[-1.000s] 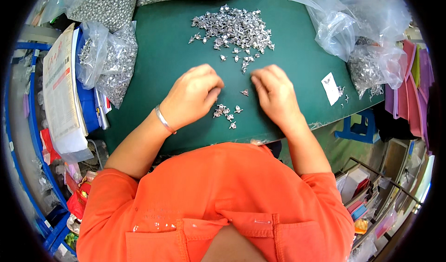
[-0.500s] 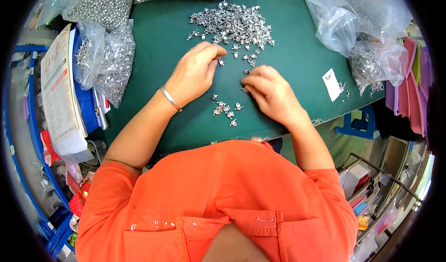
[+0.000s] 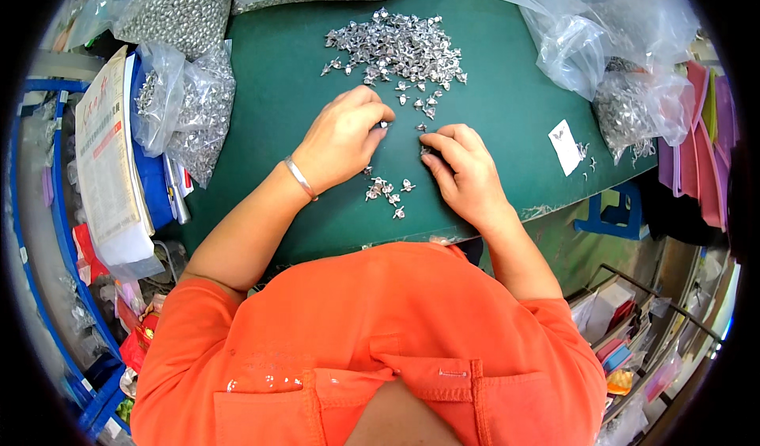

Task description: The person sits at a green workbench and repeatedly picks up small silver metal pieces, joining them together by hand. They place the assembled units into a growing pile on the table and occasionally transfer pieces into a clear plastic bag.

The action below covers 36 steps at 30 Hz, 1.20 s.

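Observation:
My left hand (image 3: 342, 136), with a silver bangle (image 3: 298, 178) at its wrist, hovers over the green tabletop. Its thumb and forefinger close on a small shiny metal piece (image 3: 384, 124). To the right, my right hand (image 3: 469, 170) has thumb and fingers pinched around another small metal piece (image 3: 425, 151), mostly hidden by the fingertips. Beyond both hands lies a heap of like silvery pieces (image 3: 404, 44), with a few strays trailing toward me. A small cluster of pieces (image 3: 380, 189) rests nearer my body, between the hands.
Clear plastic bags of metal parts (image 3: 198, 117) crowd the table's left side, and another bag (image 3: 633, 106) stands at the right. A white paper slip (image 3: 564, 147) lies near the right edge. Papers (image 3: 111, 153) hang at the left; a blue stool (image 3: 613, 211) is below the table.
My left hand has come slightly nearer to me, and a metal piece now shows at its fingertips. The right hand has moved slightly right and toward me.

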Each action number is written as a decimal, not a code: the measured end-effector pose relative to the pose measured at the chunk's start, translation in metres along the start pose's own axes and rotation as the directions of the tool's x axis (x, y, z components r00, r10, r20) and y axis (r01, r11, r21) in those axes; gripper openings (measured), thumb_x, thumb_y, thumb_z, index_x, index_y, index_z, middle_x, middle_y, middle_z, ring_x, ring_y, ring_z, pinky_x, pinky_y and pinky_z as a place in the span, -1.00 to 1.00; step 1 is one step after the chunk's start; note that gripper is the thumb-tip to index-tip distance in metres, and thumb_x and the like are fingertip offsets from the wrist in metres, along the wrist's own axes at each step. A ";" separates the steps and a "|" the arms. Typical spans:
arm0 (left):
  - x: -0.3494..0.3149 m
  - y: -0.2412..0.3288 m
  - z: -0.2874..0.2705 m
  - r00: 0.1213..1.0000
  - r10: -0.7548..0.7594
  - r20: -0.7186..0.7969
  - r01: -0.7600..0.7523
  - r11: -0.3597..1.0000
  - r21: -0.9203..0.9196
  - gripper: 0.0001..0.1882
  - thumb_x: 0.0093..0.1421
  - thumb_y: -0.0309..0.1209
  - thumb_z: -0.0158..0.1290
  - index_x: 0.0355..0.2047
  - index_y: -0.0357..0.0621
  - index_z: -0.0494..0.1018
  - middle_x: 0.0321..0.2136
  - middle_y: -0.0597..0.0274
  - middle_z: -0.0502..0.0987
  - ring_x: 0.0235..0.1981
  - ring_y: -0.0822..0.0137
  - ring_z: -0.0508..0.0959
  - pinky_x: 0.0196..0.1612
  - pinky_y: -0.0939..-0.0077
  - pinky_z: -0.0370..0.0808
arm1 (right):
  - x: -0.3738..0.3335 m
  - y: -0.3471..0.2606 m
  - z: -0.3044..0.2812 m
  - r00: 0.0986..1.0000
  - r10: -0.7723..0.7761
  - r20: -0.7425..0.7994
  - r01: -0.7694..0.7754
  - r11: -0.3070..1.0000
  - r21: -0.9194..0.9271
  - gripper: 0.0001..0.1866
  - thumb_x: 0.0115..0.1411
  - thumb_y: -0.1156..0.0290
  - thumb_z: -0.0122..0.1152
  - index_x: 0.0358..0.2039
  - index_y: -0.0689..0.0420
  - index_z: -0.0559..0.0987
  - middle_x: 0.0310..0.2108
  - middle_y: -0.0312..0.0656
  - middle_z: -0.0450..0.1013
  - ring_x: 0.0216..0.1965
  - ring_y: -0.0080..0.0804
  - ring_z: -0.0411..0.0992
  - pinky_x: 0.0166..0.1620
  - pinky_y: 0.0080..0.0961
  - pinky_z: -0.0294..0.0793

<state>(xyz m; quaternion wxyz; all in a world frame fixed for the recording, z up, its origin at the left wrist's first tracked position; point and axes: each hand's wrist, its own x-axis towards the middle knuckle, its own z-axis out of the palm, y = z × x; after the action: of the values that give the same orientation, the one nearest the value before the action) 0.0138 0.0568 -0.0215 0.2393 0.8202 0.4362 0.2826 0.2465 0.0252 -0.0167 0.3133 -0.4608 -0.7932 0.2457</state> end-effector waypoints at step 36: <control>-0.059 0.020 -0.016 0.703 -0.633 0.325 0.251 -0.208 -0.946 -0.84 0.41 -0.34 -0.03 -0.21 -0.13 0.48 -0.44 0.37 0.45 -0.55 0.57 0.34 -0.53 0.67 0.25 | 0.021 -0.002 0.001 0.979 -0.172 -0.112 0.166 0.984 -0.060 -0.81 0.06 0.63 0.32 -0.29 0.17 0.60 -0.29 -0.12 0.51 -0.27 -0.11 0.47 -0.16 -0.26 0.47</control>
<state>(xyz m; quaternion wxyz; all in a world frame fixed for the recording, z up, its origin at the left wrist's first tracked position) -0.0129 -0.0015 -0.0122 0.7531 0.1425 0.4012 0.5016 0.2368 0.0432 -0.0101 0.3672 -0.4131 -0.8156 0.1709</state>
